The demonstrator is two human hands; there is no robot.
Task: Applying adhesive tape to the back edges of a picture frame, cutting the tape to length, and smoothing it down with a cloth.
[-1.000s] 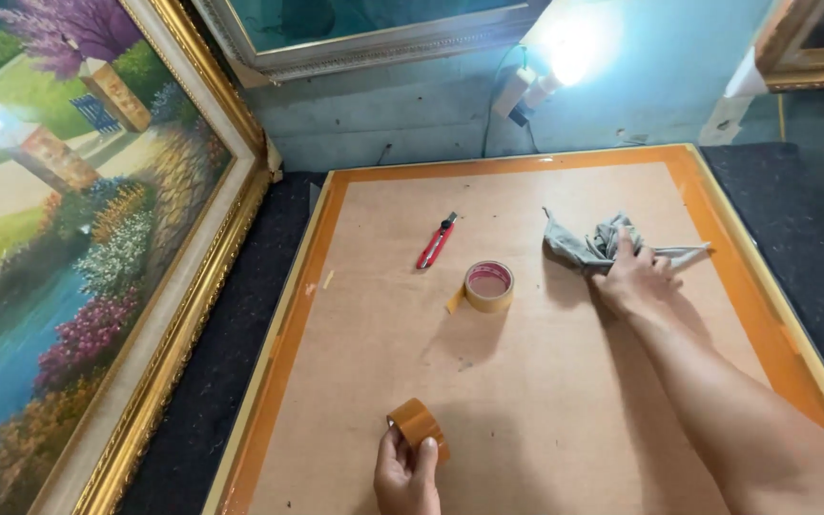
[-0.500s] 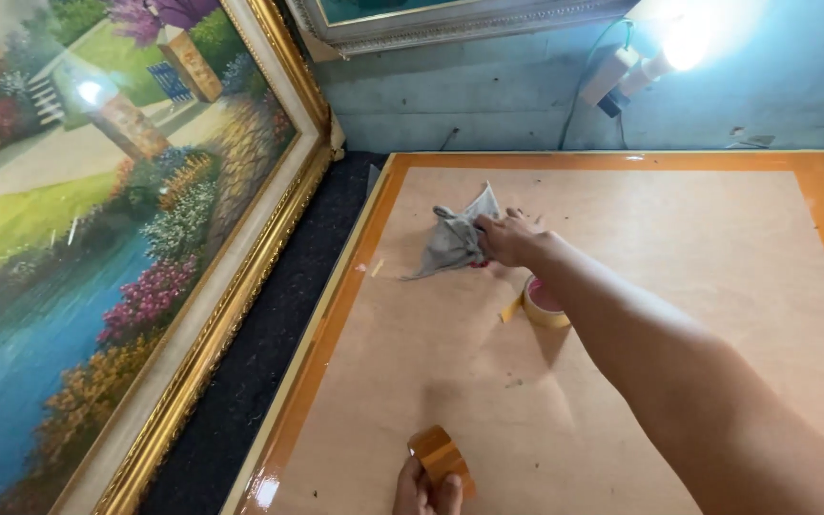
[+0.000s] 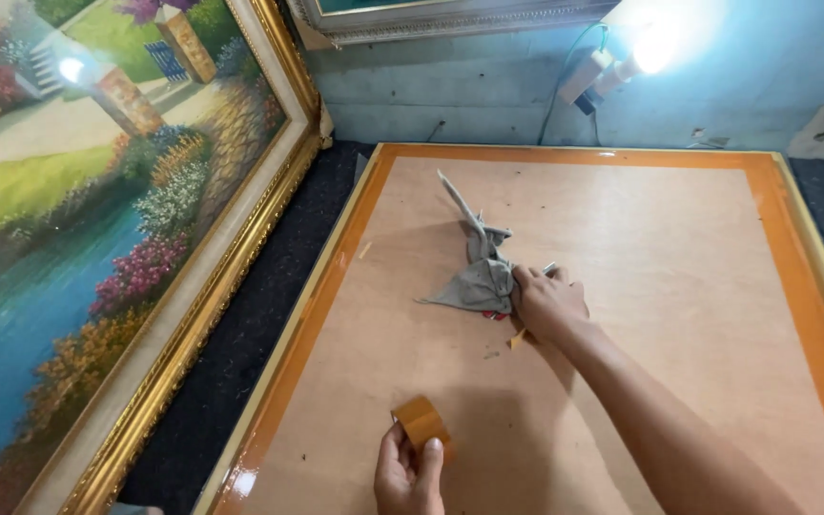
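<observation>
My right hand grips a grey cloth and presses it on the brown backing board of a framed picture lying face down. The cloth trails away from the hand toward the board's far left. A bit of red shows under the cloth beside my fingers. My left hand holds a roll of brown tape upright on the board near its front left edge.
An orange taped border with a gold frame edge rings the board. A large gold-framed landscape painting leans at the left on dark carpet. A bright lamp shines on the blue wall behind.
My right hand dragged the grey cloth from the board's right side across to the left and now toward the middle. The left hand keeps the tape roll. The view shifted.
</observation>
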